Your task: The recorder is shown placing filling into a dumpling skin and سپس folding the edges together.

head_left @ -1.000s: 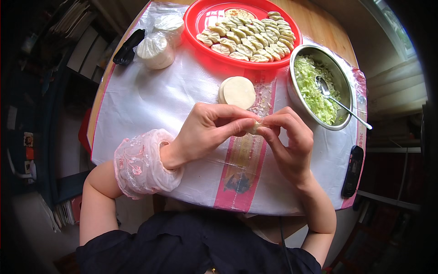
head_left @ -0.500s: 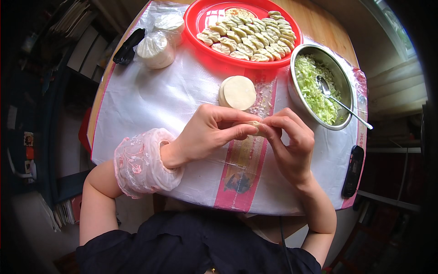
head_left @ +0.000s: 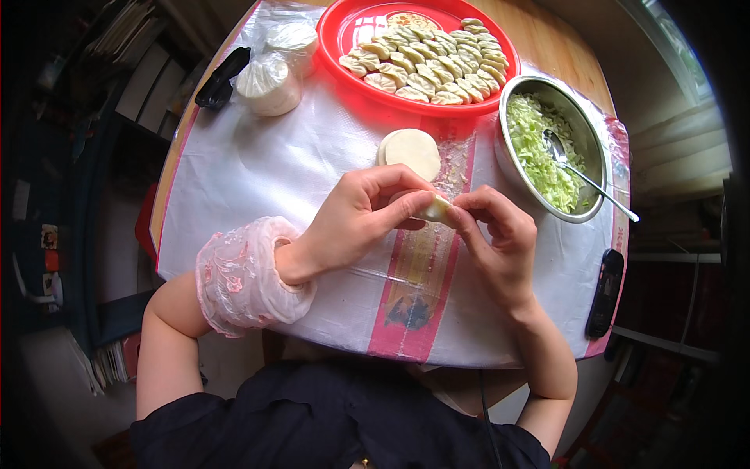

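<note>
Shines as glossy plastic on the tray (head_left: 351,27), as polished metal on the bowl (head_left: 598,168) and spoon (head_left: 595,185). Looks like smooth, matt dough on the held dumpling (head_left: 436,209) and wrappers (head_left: 414,154), pleated on the dumplings (head_left: 437,66). Gleams as creased plastic on the tablecloth (head_left: 234,180), crinkled on the wrap (head_left: 262,78). Shows sheer cloth on the cuff (head_left: 246,277), smooth wood on the table (head_left: 558,51).

Left hand (head_left: 348,215): thumb and fingers pinching a pale dumpling (head_left: 434,209).
Right hand (head_left: 504,238): fingertips on the dumpling's other end.
Just beyond: round wrappers (head_left: 413,155), stacked.
Farther off: red tray (head_left: 344,39) bearing pleated dumplings (head_left: 426,64).
To the right: metal bowl (head_left: 592,148) of shredded greens (head_left: 539,160), spoon (head_left: 554,147) inside.
</note>
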